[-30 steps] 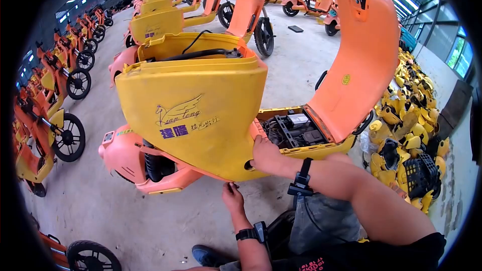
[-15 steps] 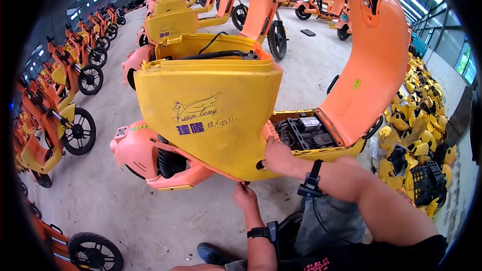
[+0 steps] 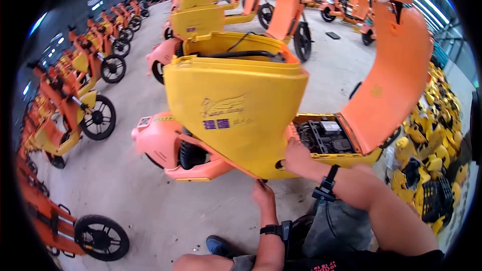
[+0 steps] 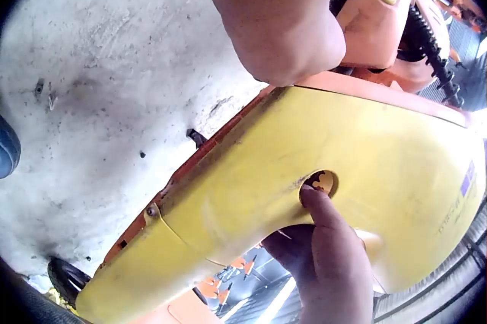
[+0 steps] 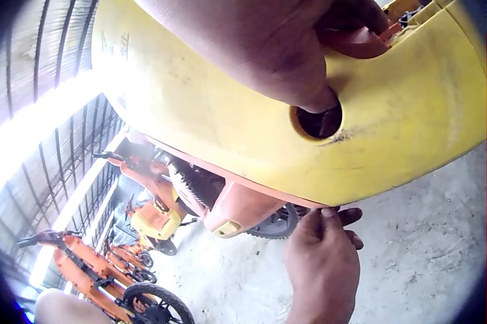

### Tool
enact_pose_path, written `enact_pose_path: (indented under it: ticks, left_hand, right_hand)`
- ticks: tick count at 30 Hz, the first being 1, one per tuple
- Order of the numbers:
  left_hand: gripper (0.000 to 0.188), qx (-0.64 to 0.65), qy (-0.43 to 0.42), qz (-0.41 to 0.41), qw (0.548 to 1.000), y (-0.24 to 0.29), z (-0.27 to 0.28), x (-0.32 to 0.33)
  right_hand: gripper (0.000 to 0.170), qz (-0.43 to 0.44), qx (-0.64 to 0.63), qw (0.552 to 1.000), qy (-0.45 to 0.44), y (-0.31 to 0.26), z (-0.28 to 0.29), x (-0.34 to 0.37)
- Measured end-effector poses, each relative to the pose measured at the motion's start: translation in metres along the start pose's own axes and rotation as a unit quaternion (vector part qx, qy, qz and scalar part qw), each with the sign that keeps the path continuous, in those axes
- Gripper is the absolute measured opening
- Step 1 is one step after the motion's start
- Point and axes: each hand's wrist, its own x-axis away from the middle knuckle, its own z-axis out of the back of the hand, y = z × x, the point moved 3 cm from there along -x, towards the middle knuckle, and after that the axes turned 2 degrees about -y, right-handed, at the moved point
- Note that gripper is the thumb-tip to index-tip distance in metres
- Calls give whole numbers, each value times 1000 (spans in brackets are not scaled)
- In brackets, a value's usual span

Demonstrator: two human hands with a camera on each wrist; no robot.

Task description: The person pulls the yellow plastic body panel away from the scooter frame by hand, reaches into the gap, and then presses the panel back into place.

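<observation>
A yellow side panel [image 3: 236, 115] with a printed winged logo covers the flank of an orange electric scooter [image 3: 384, 80]. My right hand [image 3: 301, 159] grips the panel where it narrows below the seat. Its thumb enters the round hole [image 5: 310, 128] in the panel, and the other fingers curl over the upper edge beside the orange trim. Lower down, my left hand [image 3: 263, 194] pinches the bottom edge of the panel, thumb and forefinger meeting at the rim in the right wrist view. The left fingertips are hidden in the left wrist view.
Beside my right hand lies the uncovered floorboard compartment [image 3: 329, 133] with wiring and a dark box. A heap of yellow plastic parts [image 3: 427, 135] lies at the right. Rows of scooters [image 3: 95, 103] line the left and back. A fallen-looking orange scooter's wheel [image 3: 102, 237] sits lower left.
The head view has swung left, so the scooter shows farther right in the picture. Both hands keep their places on the panel.
</observation>
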Motion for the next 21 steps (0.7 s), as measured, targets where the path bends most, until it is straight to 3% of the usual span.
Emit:
enact_pose_path:
  ticks: [4,8,11,13,19,21]
  left_hand:
    - [14,79,-26,35,996,2,-1,-5]
    - [14,6,-35,10,999,-7,10,-9]
    - [14,27,-42,45,998,1,1,-5]
    - [14,69,-37,17,997,-3,-2,-6]
    - [14,4,-46,60,997,4,1,-4]
    - [15,40,-65,60,995,-4,-5,-5]
  right_hand:
    - [67,10,6,1000,11,-2,7,2]
    - [69,1,16,1000,7,0,0,-2]
    - [69,4,8,1000,27,0,1,1]
    - [73,-3,3,999,34,2,1,0]
    - [72,-2,14,999,37,4,-3,0]
    - [72,-6,26,999,27,5,-6,-2]
